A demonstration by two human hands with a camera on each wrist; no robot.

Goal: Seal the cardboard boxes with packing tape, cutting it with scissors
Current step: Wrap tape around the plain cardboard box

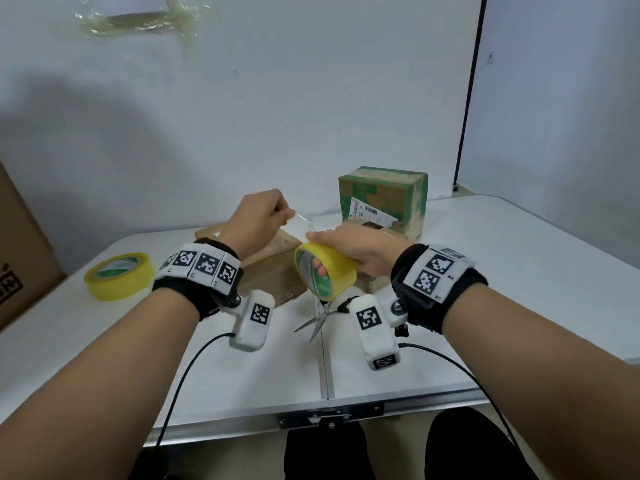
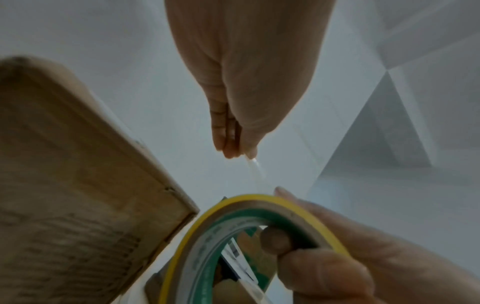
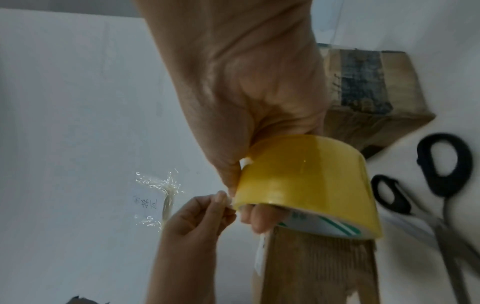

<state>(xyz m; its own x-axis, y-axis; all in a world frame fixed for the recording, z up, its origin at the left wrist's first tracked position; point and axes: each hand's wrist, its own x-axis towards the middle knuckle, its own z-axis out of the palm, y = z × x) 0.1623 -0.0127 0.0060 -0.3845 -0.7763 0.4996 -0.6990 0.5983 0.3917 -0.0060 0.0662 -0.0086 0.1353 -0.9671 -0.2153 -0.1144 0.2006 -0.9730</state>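
White table [image 1: 519,271], tape roll [image 1: 325,271] above box edge [image 1: 273,268]

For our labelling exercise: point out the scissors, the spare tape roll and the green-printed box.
scissors [image 1: 317,320]: head view, on the crossed blades.
spare tape roll [image 1: 119,279]: head view, on its yellow outer band.
green-printed box [image 1: 384,199]: head view, on its front face.
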